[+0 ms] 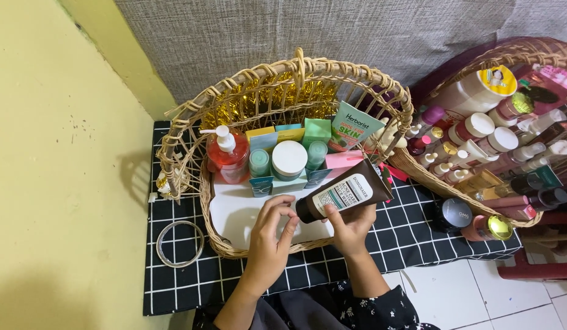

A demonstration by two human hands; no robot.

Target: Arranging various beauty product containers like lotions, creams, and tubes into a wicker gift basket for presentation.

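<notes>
Over basket (191,146), right hand (352,229) grips tube (344,192)

A brown tube (347,190) with a white label (343,194) lay over the wicker basket (234,244); green and teal boxes (317,129) stood behind.

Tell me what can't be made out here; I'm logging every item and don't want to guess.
- Brown tube, head view: its cap end is covered by the left hand and the right hand.
- Small boxes in the wicker basket: lower parts hidden by the white-lidded jar.
- Second basket: cut off by the right edge.
- Its bottles: too crowded to count.
</notes>
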